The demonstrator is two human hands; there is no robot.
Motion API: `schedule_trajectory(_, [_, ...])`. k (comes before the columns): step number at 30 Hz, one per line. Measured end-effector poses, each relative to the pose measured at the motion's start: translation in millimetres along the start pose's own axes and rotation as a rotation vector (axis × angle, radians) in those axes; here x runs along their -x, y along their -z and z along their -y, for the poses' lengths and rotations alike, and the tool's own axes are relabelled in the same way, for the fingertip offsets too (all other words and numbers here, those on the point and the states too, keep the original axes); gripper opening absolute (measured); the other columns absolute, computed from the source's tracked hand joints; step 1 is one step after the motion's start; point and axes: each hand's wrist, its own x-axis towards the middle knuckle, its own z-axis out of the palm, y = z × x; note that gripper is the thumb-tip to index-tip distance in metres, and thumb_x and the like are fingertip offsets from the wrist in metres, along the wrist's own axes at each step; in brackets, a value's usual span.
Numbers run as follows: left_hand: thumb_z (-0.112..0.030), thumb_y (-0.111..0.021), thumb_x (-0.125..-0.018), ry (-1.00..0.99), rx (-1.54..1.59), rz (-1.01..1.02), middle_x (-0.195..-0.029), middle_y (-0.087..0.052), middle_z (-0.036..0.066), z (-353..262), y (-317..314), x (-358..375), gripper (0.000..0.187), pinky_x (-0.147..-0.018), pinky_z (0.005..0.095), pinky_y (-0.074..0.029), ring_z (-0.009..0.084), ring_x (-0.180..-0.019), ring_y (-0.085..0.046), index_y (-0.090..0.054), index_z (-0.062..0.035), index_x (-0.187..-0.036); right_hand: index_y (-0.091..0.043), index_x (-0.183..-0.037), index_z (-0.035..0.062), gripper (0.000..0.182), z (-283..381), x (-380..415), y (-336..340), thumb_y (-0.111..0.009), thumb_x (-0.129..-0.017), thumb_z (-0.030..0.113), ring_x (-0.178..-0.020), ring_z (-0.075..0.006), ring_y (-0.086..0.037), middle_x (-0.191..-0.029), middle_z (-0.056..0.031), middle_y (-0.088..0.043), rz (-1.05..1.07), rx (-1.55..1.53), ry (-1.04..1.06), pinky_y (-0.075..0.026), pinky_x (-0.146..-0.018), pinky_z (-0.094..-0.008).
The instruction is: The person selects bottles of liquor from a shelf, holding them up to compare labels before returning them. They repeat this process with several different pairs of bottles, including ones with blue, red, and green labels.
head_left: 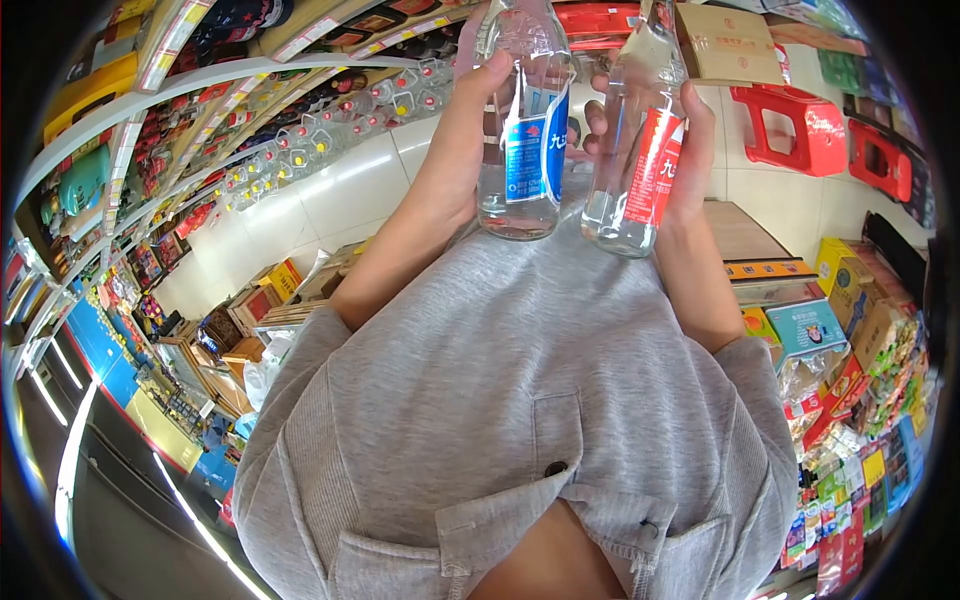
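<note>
My left hand (463, 135) is closed around a clear glass bottle with a blue label (528, 155), its thumb lying across the upper glass. Close beside it, my right hand (692, 150) grips a second clear glass bottle with a red label (640, 185). Both bottles are held up in front of my chest, nearly upright and slightly apart, with their labels facing me. The glass looks see-through down to the base. The tops of both bottles reach the upper edge of the view, so their caps are not clearly seen.
Shelves (130, 120) of bottled goods curve along the left. Several large clear jugs (300, 158) with red and yellow caps stand on the tiled floor. Beyond my right hand are a cardboard box (728, 45) and a red plastic stool (800, 130). Packaged goods (840, 490) fill the lower right.
</note>
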Motion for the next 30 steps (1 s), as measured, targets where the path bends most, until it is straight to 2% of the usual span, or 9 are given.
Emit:
schedule_trajectory(5, [-0.055,-0.049,-0.099,0.056,0.005,0.059,-0.099,-0.072,0.012,-2.2,5.4,-2.1,0.059,-0.072,0.0333,-0.063,0.0202,-0.083,-0.073,-0.058,-0.0036,-0.126,-0.059,-0.124,-0.0059,0.077,3.6,-0.6,-2.0,-0.043,-0.095,0.063,-0.081,-0.0261,-0.07,-0.09,-0.0201,-0.07,0.031,0.055,-0.038,-0.058,-0.073,-0.0372])
schedule_trajectory(11, [-0.05,-0.047,-0.102,0.05,0.069,0.122,-0.106,-0.07,0.012,-1.0,1.1,-3.5,0.054,-0.076,0.0339,-0.063,0.0206,-0.087,-0.072,-0.057,-0.0021,-0.126,-0.059,-0.124,-0.0063,0.076,3.4,-0.1,-2.7,-0.044,-0.095,0.063,-0.079,-0.0256,-0.07,-0.089,-0.0195,-0.07,0.072,0.068,-0.016,-0.058,-0.073,-0.037])
schedule_trajectory(14, [-0.05,-0.048,-0.102,0.054,0.074,0.123,-0.109,-0.069,0.011,-3.8,-4.4,-1.4,0.054,-0.076,0.0341,-0.063,0.0203,-0.088,-0.072,-0.057,-0.0018,-0.126,-0.058,-0.124,-0.0074,0.076,1.7,2.0,-11.4,-0.044,-0.095,0.062,-0.079,-0.0251,-0.07,-0.089,-0.0191,-0.07,-0.025,0.046,0.038,-0.059,-0.074,-0.037])
schedule_trajectory(15, [-0.05,-0.048,-0.102,0.054,0.078,0.112,-0.11,-0.069,0.011,-3.8,-5.5,-1.1,0.054,-0.076,0.0343,-0.063,0.0201,-0.089,-0.072,-0.057,-0.0017,-0.126,-0.058,-0.123,-0.0076,0.076,2.5,1.9,-9.3,-0.045,-0.095,0.062,-0.08,-0.0251,-0.07,-0.089,-0.0191,-0.07,0.003,0.049,0.02,-0.059,-0.074,-0.0371])
schedule_trajectory(21, [-0.049,-0.048,-0.102,0.051,0.027,0.113,-0.106,-0.07,0.012,1.9,4.4,-6.5,0.053,-0.075,0.0345,-0.063,0.0211,-0.088,-0.073,-0.057,-0.0018,-0.124,-0.058,-0.123,-0.008,0.076,5.8,1.7,-4.3,-0.045,-0.095,0.061,-0.08,-0.0252,-0.07,-0.089,-0.0195,-0.07,0.046,0.064,-0.02,-0.059,-0.075,-0.0374])
schedule_trajectory(23, [-0.055,-0.042,-0.101,0.049,0.006,0.12,-0.11,-0.068,0.014,0.0,-2.7,-5.7,0.064,-0.087,0.0386,-0.057,0.0227,-0.094,-0.069,-0.057,0.002,-0.126,-0.058,-0.123,-0.0082,0.076,5.5,0.9,-5.8,-0.045,-0.095,0.061,-0.08,-0.0252,-0.07,-0.088,-0.0196,-0.07,0.043,0.087,0.001,-0.059,-0.075,-0.0374])
schedule_trajectory(25, [-0.058,-0.039,-0.1,0.06,-0.024,0.134,-0.113,-0.068,0.015,-0.8,-4.0,-6.0,0.07,-0.093,0.0403,-0.055,0.0236,-0.097,-0.067,-0.057,0.004,-0.127,-0.058,-0.123,-0.0075,0.074,6.7,0.5,-1.8,-0.045,-0.095,0.06,-0.082,-0.0254,-0.07,-0.093,-0.0196,-0.07,0.068,0.058,-0.009,-0.059,-0.076,-0.0385])
schedule_trajectory(30, [-0.058,-0.039,-0.101,0.056,-0.071,0.173,-0.117,-0.068,0.016,-4.6,-4.4,-5.9,0.07,-0.093,0.0384,-0.055,0.0244,-0.098,-0.068,-0.058,0.0043,-0.126,-0.057,-0.127,-0.0036,0.068,6.2,-1.6,-4.1,-0.046,-0.097,0.056,-0.084,-0.0254,-0.07,-0.107,-0.0187,-0.069,0.034,0.027,0.032,-0.059,-0.077,-0.0424])
